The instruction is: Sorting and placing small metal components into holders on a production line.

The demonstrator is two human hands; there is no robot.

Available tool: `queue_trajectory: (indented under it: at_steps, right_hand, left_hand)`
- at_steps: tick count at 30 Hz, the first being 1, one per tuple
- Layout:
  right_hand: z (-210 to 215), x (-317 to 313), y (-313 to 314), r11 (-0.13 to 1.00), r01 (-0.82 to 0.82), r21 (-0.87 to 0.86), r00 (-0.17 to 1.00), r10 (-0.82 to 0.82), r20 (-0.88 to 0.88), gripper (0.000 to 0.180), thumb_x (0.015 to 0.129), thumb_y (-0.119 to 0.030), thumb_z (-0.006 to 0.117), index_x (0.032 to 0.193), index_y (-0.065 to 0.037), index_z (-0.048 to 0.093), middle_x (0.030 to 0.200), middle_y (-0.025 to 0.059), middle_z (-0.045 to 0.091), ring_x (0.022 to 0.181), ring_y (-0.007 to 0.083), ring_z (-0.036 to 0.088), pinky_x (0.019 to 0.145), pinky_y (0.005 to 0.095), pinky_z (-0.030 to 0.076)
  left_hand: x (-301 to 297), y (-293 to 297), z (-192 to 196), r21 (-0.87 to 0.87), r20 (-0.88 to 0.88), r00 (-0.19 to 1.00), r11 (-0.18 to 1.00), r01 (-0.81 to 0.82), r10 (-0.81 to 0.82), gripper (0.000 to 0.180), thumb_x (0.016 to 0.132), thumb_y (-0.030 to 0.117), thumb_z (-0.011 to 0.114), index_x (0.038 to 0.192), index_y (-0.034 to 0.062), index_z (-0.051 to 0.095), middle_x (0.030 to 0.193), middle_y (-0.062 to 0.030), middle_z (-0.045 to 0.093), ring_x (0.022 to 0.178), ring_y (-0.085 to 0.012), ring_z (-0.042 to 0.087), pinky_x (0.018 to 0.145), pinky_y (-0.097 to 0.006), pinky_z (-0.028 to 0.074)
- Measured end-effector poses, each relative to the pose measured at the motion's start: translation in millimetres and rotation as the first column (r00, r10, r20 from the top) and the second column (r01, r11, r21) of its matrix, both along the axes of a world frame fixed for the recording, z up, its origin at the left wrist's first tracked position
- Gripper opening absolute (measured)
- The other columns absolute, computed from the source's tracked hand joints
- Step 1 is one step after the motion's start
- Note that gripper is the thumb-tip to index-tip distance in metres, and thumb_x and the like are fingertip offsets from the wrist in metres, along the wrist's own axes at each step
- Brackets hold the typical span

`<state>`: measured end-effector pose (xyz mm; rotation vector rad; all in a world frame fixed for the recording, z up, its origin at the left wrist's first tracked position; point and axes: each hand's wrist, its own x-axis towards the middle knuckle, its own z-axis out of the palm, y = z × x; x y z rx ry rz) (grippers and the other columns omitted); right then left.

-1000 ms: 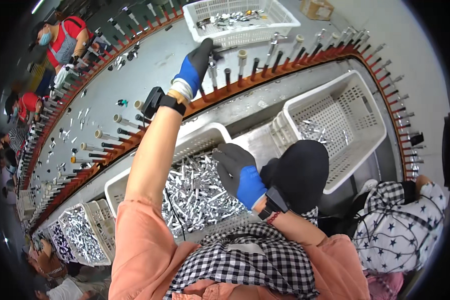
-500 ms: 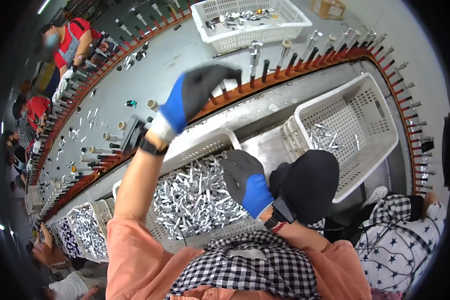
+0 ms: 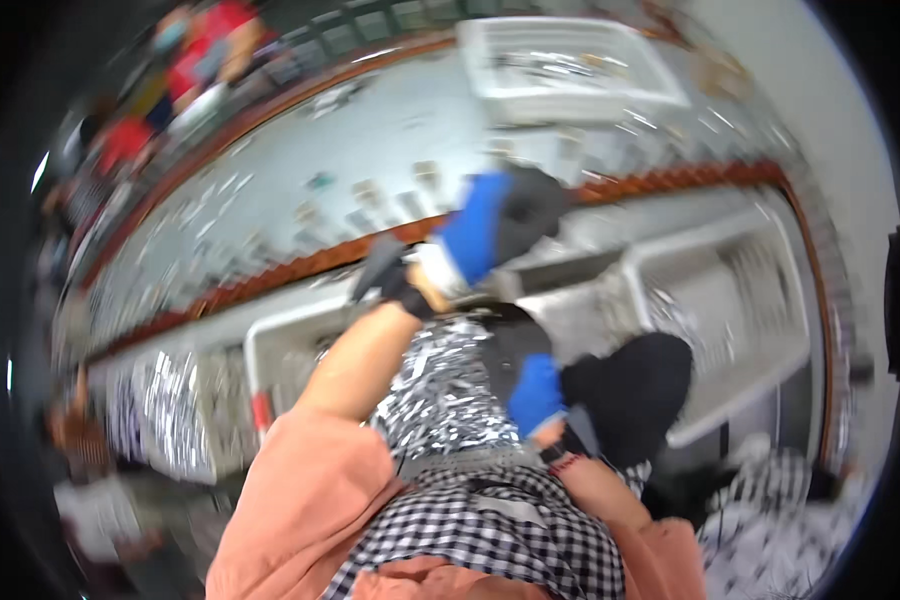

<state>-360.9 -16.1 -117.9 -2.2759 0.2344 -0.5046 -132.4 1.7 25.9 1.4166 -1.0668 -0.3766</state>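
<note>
The picture is smeared by motion. My left hand (image 3: 505, 222), in a blue and black glove with a black watch at the wrist, is raised above the near edge of the conveyor rail (image 3: 300, 262); whether it holds anything cannot be told. My right hand (image 3: 536, 392), also gloved, rests low over the white crate of shiny metal parts (image 3: 440, 385) right in front of me, fingers curled into the pile. What it grips is hidden.
A second white crate (image 3: 740, 310) stands to the right with a few parts in it. Another crate (image 3: 570, 70) lies across the grey belt (image 3: 370, 150). More crates of parts (image 3: 170, 410) are at the left. Other people (image 3: 200, 50) work at the far left.
My left hand has drawn back from the pegs on the rail toward me and to the right. The head has swung, blurring the view. The right hand stays over the parts crate.
</note>
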Motion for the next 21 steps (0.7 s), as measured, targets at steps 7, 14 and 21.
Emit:
queue_trajectory:
  at_steps: [7,14,21]
  right_hand:
    - [41,31,7,0.967,-0.116,0.228,0.993,0.108,0.044,0.032,0.104,-0.007,0.059,0.134,0.005,0.063,0.132,0.0194,0.067,0.125,0.033,0.062,0.111,0.0432,0.045]
    - [60,73,-56,0.937,-0.082,0.34,0.996,0.084,0.008,0.046,0.112,-0.022,0.049,0.151,0.003,0.052,0.155,0.0171,0.052,0.141,0.0276,0.05,0.12,0.0395,0.037]
    - [96,209,-211,0.995,0.103,0.014,0.959,-0.103,0.265,0.052,0.113,-0.024,0.043,0.158,0.001,0.043,0.162,0.0155,0.045,0.145,0.0271,0.048,0.121,0.0415,0.038]
  left_hand:
    - [-13,189,-14,0.802,0.128,0.983,0.597,-0.025,-0.131,0.053,0.094,0.058,0.065,0.089,0.0073,0.08,0.077,-0.0167,0.074,0.068,-0.031,0.07,0.069,-0.043,0.055]
    - [32,329,-71,0.402,0.405,0.669,0.536,-0.742,0.623,0.036,0.098,0.038,0.066,0.099,0.0046,0.077,0.092,-0.0202,0.075,0.084,-0.037,0.074,0.078,-0.046,0.057]
    - [75,357,-140,0.542,0.774,0.545,0.109,-0.833,0.321,0.045,0.1,0.041,0.05,0.081,0.0116,0.079,0.083,-0.014,0.077,0.082,-0.035,0.075,0.075,-0.051,0.056]
